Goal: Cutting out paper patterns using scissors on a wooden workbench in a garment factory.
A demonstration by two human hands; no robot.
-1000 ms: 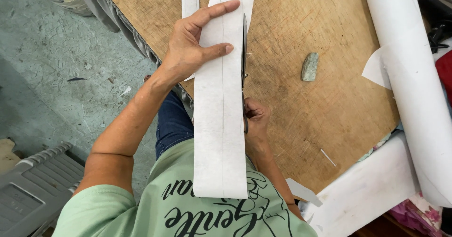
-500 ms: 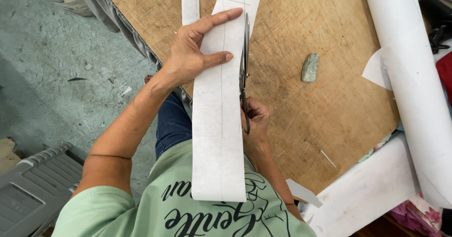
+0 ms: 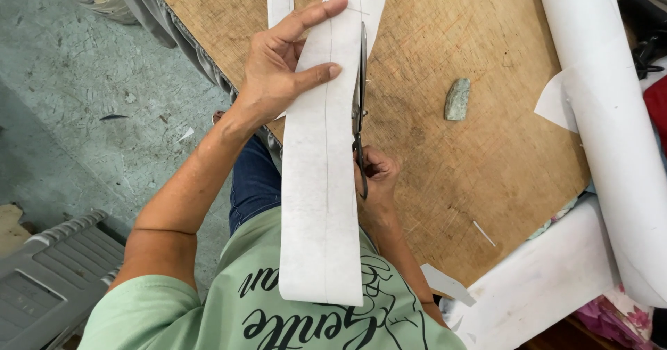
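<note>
Lying flat under the left hand (image 3: pixel 281 68) is a long white paper strip (image 3: pixel 323 204), the hand spread over the strip's upper part with the forefinger stretched along its top and the thumb pressed across the middle, pinning it rather than gripping it. A thin pencil line runs lengthwise down the centre of the strip, whose surface looks faintly mottled and greyish; its lower end hangs off the table edge over the person's green shirt, squarely cut at the bottom. Just right of that hand, along the strip's right edge, stand dark metal scissors (image 3: pixel 360 93), blades pointing away from the person and touching the paper edge. Below them the right hand (image 3: pixel 376 176) is closed around the scissor handles, fingers curled through the loops. Further right of this hand, well apart on the worn brown wooden table (image 3: pixel 500 148), lies a small grey-green stone-like block (image 3: pixel 457 99), and beyond it a large white paper roll (image 3: pixel 604 114).
</note>
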